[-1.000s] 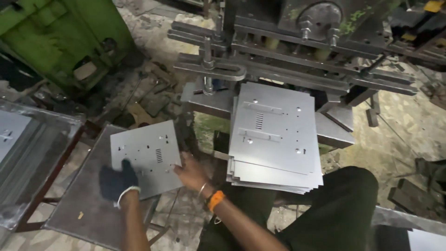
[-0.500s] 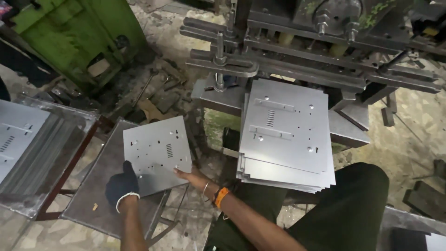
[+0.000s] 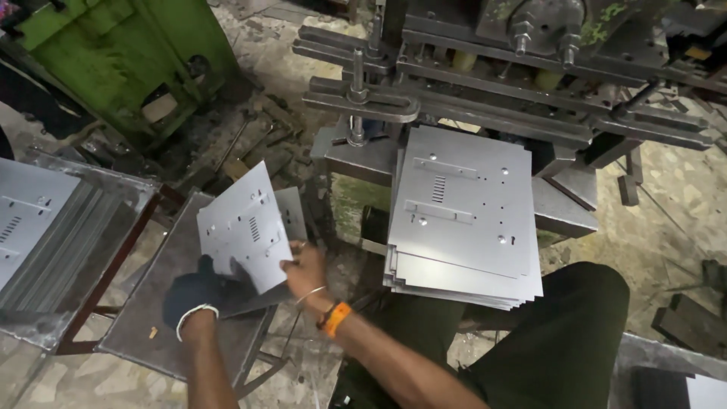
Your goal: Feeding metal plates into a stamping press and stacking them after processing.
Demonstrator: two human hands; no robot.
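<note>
A punched metal sheet (image 3: 246, 227) stands tilted above the low metal counter (image 3: 144, 318), its long axis running up and away. The gloved left hand (image 3: 198, 291) grips its lower edge; the bare right hand (image 3: 305, 266) pinches the lower right corner. A stack of like sheets (image 3: 462, 220) lies well to the right.

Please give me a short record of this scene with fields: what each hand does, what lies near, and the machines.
left hand: gloved, grips the lower edge of a punched metal sheet
right hand: bare, with an orange wristband, holds the same sheet's right edge
sheet state: tilted, lifted off the small metal table
stack: similar sheets piled in front of the press
press: grey machine at top
left side: more sheets in a tray; green machine behind
</note>
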